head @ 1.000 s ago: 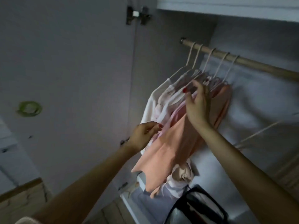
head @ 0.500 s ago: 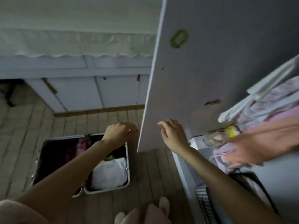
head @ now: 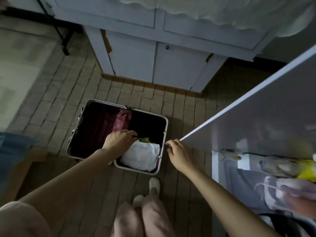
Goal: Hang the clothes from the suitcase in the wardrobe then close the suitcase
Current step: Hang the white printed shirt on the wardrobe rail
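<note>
A: Suitcase [head: 77, 129] lies open on the floor, centre of frame, slightly left. Two halves side by side, pale metal rims with rounded corners.

B: Contents?

A: Left half: dark lining with a maroon cloth [head: 122, 118] bunched at its upper right corner. Right half: a folded white garment [head: 142, 155] fills the lower part, soft and creased, with a scrap of something green [head: 144, 139] just above it. The upper part of that half is too dark to read.

B: Hands?

A: Left hand [head: 118, 141] is over the hinge line, fingers curled down towards the green scrap. Whether it is pinching anything, I cannot tell; the fingertips sit in shadow. Right hand [head: 177, 152] is just right of the suitcase rim, fingers loosely bent, holding nothing.

B: Anything in the way?

A: The wardrobe door [head: 256, 120] stands open, a flat pale panel cutting diagonally across the right side of frame; its lower corner ends just beside the right hand. Below it, lower right, the wardrobe interior shows blurred pale fabrics [head: 290, 194] and a yellow item [head: 307, 171].

B: Surroundings?

A: Floor [head: 51, 103] of small tan brick-like tiles. White panelled cabinet [head: 153, 65] with a wooden base strip at upper centre, a scalloped white cloth [head: 222, 11] hanging over its top. Person's feet in light slippers [head: 153, 184] at bottom centre. Blurred blue object [head: 12, 151] at left edge.
</note>
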